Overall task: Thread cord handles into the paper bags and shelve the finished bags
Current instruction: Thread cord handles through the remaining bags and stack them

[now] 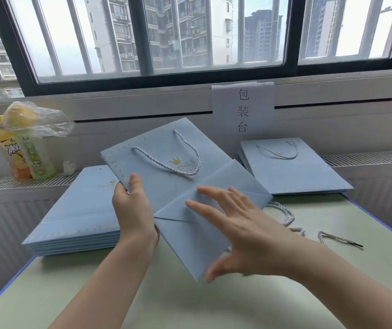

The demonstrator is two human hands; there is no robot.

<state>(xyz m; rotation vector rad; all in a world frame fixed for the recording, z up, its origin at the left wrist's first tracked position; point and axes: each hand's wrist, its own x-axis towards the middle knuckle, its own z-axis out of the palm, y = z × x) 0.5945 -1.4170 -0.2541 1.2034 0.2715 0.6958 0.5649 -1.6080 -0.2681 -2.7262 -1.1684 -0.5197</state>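
Note:
A flat light-blue paper bag (pixel 166 186) with a gold crown print is held above the table, its twisted white cord handle (pixel 180 162) threaded in and its folded bottom toward me. My left hand (pixel 134 210) grips the bag's left edge, thumb on top. My right hand (pixel 235 224) lies with spread, straight fingers on the folded bottom flap. A stack of flat blue bags without handles (pixel 76 219) sits at the left. A smaller stack of bags with handles (pixel 292 169) rests at the back right. Loose cords (pixel 332 238) lie on the table at the right.
The pale green table (pixel 214 302) has a blue edge. Drink bottles under a plastic bag (pixel 26 148) stand on the radiator ledge at the back left. A paper sign with Chinese characters (pixel 243 110) hangs below the barred window.

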